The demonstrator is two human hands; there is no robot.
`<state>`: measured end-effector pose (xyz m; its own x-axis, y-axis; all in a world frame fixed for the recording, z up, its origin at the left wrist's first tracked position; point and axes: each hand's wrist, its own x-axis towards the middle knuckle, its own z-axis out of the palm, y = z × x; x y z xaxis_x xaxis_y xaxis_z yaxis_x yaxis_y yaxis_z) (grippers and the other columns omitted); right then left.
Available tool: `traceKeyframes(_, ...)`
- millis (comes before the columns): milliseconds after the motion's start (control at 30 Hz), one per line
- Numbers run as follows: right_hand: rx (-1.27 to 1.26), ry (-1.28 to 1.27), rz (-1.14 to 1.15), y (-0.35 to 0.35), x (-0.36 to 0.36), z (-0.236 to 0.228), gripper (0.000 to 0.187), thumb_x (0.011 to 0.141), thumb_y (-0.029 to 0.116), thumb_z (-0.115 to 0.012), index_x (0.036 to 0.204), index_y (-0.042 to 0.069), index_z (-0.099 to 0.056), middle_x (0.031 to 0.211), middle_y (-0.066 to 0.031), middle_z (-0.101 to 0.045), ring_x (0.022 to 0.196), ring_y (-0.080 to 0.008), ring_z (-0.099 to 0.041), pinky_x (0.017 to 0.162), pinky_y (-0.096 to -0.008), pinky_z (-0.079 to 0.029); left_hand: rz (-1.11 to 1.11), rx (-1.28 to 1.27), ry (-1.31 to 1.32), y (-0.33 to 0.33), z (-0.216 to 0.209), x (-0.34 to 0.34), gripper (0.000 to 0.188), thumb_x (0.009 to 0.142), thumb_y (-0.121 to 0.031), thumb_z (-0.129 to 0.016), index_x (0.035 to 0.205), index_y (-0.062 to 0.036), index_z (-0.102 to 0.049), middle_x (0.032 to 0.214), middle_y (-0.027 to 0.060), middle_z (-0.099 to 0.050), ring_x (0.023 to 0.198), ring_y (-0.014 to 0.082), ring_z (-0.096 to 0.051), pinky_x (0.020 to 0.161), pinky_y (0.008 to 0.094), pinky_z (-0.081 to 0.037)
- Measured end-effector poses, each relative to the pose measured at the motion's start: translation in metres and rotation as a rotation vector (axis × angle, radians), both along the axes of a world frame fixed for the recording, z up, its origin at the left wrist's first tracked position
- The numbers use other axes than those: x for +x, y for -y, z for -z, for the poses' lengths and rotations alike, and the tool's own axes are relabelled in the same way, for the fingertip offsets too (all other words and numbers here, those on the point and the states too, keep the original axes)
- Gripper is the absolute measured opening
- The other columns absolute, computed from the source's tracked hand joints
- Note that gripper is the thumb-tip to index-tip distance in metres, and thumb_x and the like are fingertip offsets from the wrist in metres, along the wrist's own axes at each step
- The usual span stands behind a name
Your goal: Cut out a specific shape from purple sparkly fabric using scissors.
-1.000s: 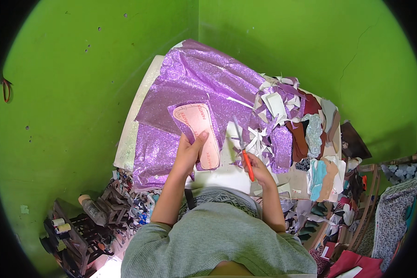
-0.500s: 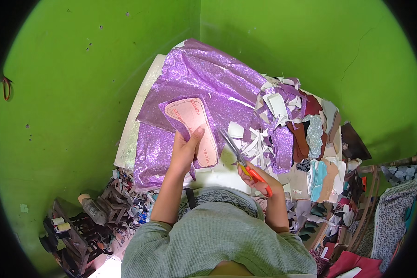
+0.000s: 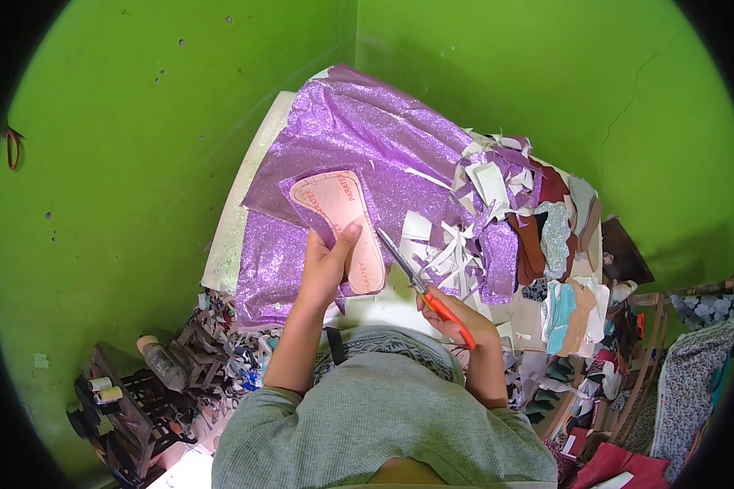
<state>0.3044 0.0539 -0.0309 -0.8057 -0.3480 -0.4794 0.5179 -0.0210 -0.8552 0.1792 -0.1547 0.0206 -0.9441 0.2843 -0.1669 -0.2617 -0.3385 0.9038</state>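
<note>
My left hand pinches a pale pink insole together with a piece of purple glitter fabric behind it. The fabric shows as a narrow border around the insole, and the thumb presses on the insole's middle. In my right hand is a pair of scissors with orange handles. Their blades point up and left, the tips close to the insole's right edge. Whether the tips touch the fabric I cannot tell. Beneath lies a large sheet of purple glitter fabric.
White and purple offcuts are heaped right of the scissors. Beyond them are cut purple pieces and stacks of coloured pieces. Green walls meet behind the table. A clear bottle and more scraps lie at lower left.
My right hand has brought the scissors slightly left, their tips now nearer the insole's edge. My left hand keeps nearly the same place and grip.
</note>
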Motion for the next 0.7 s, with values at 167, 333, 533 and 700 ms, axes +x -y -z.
traceKeyframes(167,-0.023,0.079,-0.010,0.004,-0.003,-0.012,0.022,0.070,0.007,-0.048,0.090,0.002,-0.040,0.071,-0.0057,-0.041,0.061,-0.0129,-0.040,0.055,-0.0239,-0.036,0.006,0.016,0.002,-0.001,0.004,0.003,0.032,0.082,-0.016,-0.056,0.106,0.0001,-0.043,0.093,0.0091,-0.056,0.078,0.0125,-0.056,0.064,0.0255,-0.047)
traceKeyframes(333,-0.058,0.027,0.026,0.005,0.000,-0.006,0.021,0.072,0.008,-0.047,0.091,0.002,-0.040,0.070,-0.0040,-0.039,0.062,-0.0120,-0.038,0.056,-0.0226,-0.035,0.054,0.017,0.017,-0.006,0.005,0.006,0.032,0.083,-0.016,-0.055,0.107,-0.0005,-0.042,0.095,0.0088,-0.055,0.080,0.0125,-0.055,0.067,0.0257,-0.047)
traceKeyframes(533,-0.050,-0.151,0.072,0.023,-0.004,-0.029,0.026,0.069,0.012,-0.048,0.093,0.003,-0.041,0.071,-0.0017,-0.037,0.064,-0.0097,-0.035,0.056,-0.0207,-0.032,-0.024,0.054,-0.001,-0.022,0.005,0.018,0.030,0.081,-0.016,-0.057,0.102,-0.0001,-0.042,0.086,0.0084,-0.055,0.069,0.0137,-0.057,0.057,0.0271,-0.049)
traceKeyframes(700,-0.159,-0.128,0.147,0.032,-0.001,-0.031,0.030,0.065,0.015,-0.048,0.092,0.005,-0.041,0.071,-0.0002,-0.036,0.062,-0.0074,-0.033,0.055,-0.0206,-0.029,0.043,0.115,0.061,-0.025,0.000,0.021,0.030,0.083,-0.015,-0.054,0.106,-0.0007,-0.042,0.096,0.0090,-0.055,0.081,0.0117,-0.054,0.068,0.0257,-0.046)
